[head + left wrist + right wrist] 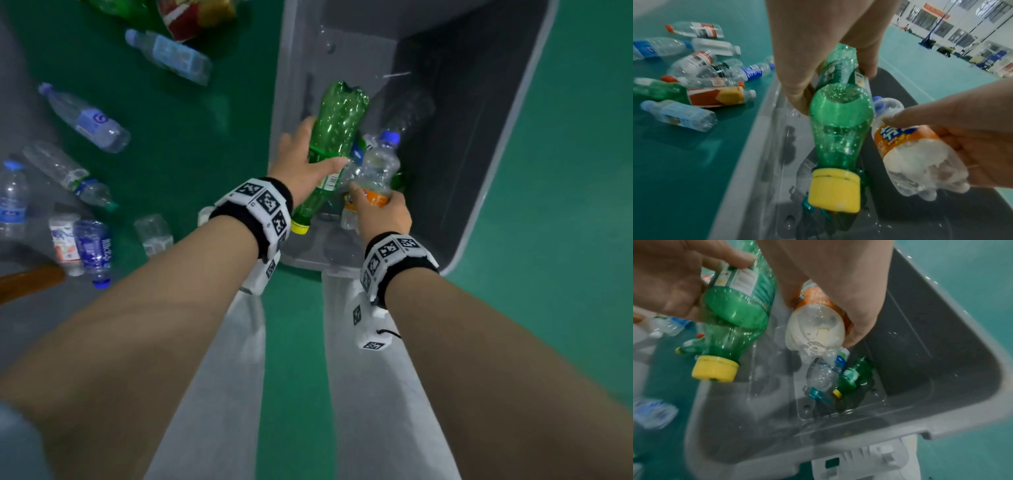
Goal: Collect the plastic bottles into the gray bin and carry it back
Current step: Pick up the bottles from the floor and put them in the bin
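My left hand [310, 159] grips a green bottle [334, 133] with a yellow cap [835, 190] over the open gray bin [507, 137], cap pointing back toward me. Beside it my right hand [383, 209] grips a clear bottle with an orange label [906, 146] and a blue cap, also above the bin. In the right wrist view, a small green bottle [854, 378] and a crushed clear bottle [823, 376] lie on the bin's bottom.
Several plastic bottles [85, 118] lie scattered on the green floor [191, 144] left of the bin, among them a blue-labelled one [173, 56] and a red and yellow one [717, 96]. My legs stand just in front of the bin.
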